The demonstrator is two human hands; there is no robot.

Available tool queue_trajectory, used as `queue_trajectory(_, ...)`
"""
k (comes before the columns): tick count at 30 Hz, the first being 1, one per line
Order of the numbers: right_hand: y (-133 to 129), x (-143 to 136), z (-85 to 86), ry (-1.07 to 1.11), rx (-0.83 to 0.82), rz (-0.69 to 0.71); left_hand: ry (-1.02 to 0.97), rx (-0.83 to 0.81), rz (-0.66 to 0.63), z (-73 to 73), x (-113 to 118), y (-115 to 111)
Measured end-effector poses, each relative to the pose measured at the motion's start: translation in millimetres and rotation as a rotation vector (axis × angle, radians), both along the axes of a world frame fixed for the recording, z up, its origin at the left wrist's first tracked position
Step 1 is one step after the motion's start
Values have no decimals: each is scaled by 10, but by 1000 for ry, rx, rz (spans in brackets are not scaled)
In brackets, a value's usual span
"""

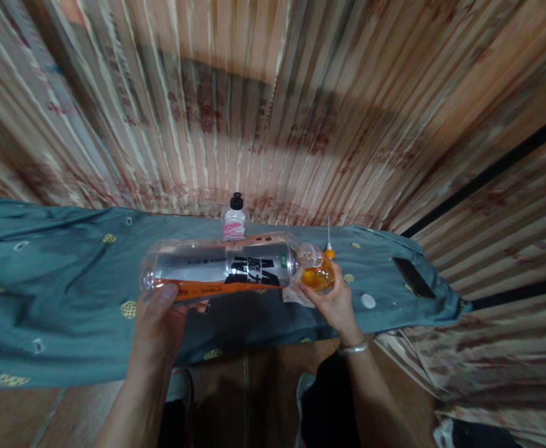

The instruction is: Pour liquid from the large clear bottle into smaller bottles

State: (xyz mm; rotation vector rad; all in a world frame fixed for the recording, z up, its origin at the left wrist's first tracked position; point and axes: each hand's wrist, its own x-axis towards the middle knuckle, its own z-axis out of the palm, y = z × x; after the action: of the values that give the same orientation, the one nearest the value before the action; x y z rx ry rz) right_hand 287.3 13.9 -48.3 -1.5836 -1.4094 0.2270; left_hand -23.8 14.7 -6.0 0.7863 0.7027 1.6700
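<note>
My left hand (163,311) grips a large clear plastic bottle (216,264) from below near its base. It has a silver and orange label with black print and lies almost level in the air, neck to the right. In my right hand (331,305) is a smaller clear bottle (318,275) with amber liquid in it, tilted with its mouth toward the large bottle's neck. The two necks meet or overlap; I cannot tell whether they touch. Behind the small bottle, an orange pump top (330,254) with a thin tube lies on the cloth.
A blue-green cloth (76,280) with yellow patterns covers the narrow table. On it are a black-capped bottle (234,223), a white round cap (368,301), a dark phone (413,277) and a pale paper piece (297,297). A patterned curtain (254,112) hangs behind.
</note>
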Motion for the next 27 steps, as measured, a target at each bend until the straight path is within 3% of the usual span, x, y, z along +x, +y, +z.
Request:
queue_trajectory(20,1,-5,-3,22,-14,-7,26,-1,10,-4,2,16)
queue_trajectory(27,0,-4,3,14,-9,-7,44,0,44,64,41,3)
